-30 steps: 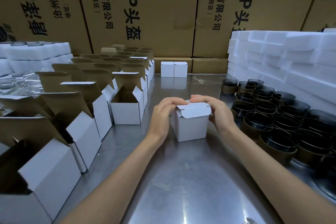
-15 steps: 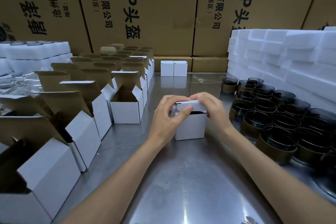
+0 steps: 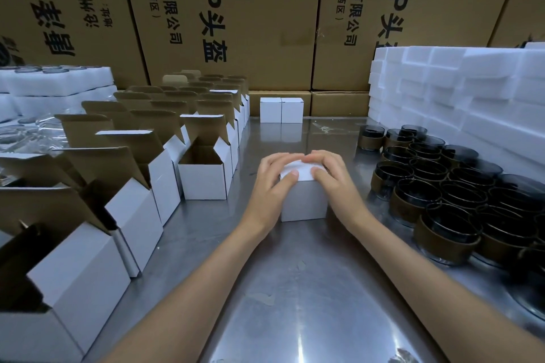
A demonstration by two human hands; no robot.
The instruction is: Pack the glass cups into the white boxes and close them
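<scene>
Both hands are resting on a small white box (image 3: 303, 200) sitting at the centre of the steel counter (image 3: 295, 289). The left hand (image 3: 272, 183) and right hand (image 3: 330, 177) are pressing its lid flat, fingers spread, grasping its top edges. At three o'clock, dark glass cups (image 3: 436, 194) are crowding together. At nine o'clock, open white boxes (image 3: 203, 177) are standing in rows. At twelve o'clock, two closed boxes (image 3: 281, 110) are touching.
</scene>
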